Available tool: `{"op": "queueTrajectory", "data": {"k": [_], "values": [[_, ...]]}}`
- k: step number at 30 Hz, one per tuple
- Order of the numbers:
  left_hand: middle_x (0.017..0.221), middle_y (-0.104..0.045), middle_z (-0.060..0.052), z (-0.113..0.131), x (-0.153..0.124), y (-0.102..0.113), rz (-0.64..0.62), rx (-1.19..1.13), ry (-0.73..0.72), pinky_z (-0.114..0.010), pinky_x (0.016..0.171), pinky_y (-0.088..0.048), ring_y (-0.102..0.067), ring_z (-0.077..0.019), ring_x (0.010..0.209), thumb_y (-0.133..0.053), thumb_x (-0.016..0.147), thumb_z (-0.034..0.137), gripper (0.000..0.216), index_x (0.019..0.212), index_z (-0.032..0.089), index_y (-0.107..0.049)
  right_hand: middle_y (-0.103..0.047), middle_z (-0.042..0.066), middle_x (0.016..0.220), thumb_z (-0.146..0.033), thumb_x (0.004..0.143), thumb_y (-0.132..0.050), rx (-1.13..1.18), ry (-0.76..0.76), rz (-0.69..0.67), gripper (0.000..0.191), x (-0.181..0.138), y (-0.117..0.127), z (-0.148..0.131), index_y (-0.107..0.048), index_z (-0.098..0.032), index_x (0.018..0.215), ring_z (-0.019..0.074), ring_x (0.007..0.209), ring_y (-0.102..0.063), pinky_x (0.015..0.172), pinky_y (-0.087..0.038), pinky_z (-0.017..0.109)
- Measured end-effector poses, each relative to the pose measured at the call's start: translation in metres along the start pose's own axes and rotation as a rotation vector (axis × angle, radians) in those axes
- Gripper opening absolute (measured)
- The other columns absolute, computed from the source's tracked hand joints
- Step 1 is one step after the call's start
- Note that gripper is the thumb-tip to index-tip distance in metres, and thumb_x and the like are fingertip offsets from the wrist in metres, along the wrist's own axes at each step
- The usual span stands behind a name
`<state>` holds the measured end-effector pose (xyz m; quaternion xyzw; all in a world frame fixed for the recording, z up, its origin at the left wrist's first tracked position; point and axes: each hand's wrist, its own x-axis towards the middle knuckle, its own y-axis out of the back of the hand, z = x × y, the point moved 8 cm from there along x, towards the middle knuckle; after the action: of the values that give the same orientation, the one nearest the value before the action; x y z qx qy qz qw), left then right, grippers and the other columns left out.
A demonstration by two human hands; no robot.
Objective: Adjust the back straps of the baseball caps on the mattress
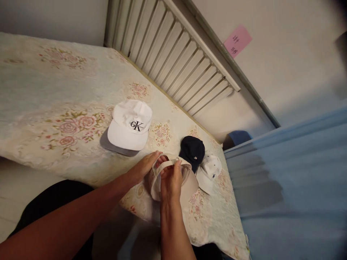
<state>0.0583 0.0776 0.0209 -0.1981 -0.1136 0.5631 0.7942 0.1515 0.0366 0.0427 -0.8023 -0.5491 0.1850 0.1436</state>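
A beige cap [189,185] is in both my hands, above the near edge of a flower-patterned mattress. Its back strap and opening face up toward me, and its brim points right. My left hand [146,165] grips the rim at the left, with some fingers hidden inside the opening. With the thumb on the strap, my right hand [171,178] holds the cap from the near side. To the left, a white cap [132,124] with black letters lies on the mattress, its brim toward me. Beyond the held cap are a dark navy cap [192,150] and another white cap [210,168].
The floral mattress [89,83] stretches to the left, with a metal bar railing [168,47] along its far side. A blue curtain [292,187] hangs at the right. A dark blue object [238,138] shows behind its top edge. A pink note [238,40] is on the wall.
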Motion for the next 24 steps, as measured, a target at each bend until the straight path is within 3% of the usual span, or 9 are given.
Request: {"op": "queueTrajectory", "data": {"k": [3,10,19,24], "values": [[0.107,-0.071,-0.010,-0.001,0.000,-0.001,-0.026,-0.033,0.004,-0.039,0.096,-0.044,-0.061,-0.0258,0.105,-0.042,0.086,0.063,0.058,0.107,0.014,-0.065,-0.072,0.012,0.100,-0.058,0.083,-0.051,-0.024,-0.007,-0.030,0.047,-0.001,-0.003,0.001,-0.063,-0.015,0.099,0.0220,0.093,-0.069,0.075,-0.053,0.033],[0.118,-0.067,-0.011,-0.009,0.001,0.006,0.039,-0.031,0.079,-0.038,0.100,-0.040,-0.058,-0.0259,0.114,-0.041,0.085,0.065,0.066,0.121,0.014,-0.060,-0.073,0.009,0.098,-0.057,0.083,-0.054,0.000,0.002,-0.064,0.042,-0.003,0.005,0.003,-0.064,-0.019,0.099,0.0215,0.091,-0.070,0.077,-0.054,0.035],[0.128,-0.062,-0.011,-0.006,0.004,0.007,0.029,0.016,0.015,-0.038,0.108,-0.032,-0.050,-0.0264,0.124,-0.044,0.084,0.065,0.064,0.119,0.015,-0.062,-0.074,0.010,0.094,-0.052,0.082,-0.057,0.032,-0.004,-0.038,0.041,-0.001,0.013,-0.002,-0.064,-0.016,0.099,0.0232,0.088,-0.071,0.076,-0.054,0.036],[0.125,-0.064,-0.009,0.000,0.005,0.003,-0.011,0.039,-0.005,-0.038,0.104,-0.036,-0.052,-0.0266,0.121,-0.047,0.084,0.062,0.057,0.114,0.016,-0.064,-0.074,0.007,0.093,-0.050,0.080,-0.061,0.050,0.037,-0.011,0.035,0.004,0.014,-0.011,-0.065,-0.017,0.092,0.0238,0.086,-0.071,0.074,-0.054,0.036]]}}
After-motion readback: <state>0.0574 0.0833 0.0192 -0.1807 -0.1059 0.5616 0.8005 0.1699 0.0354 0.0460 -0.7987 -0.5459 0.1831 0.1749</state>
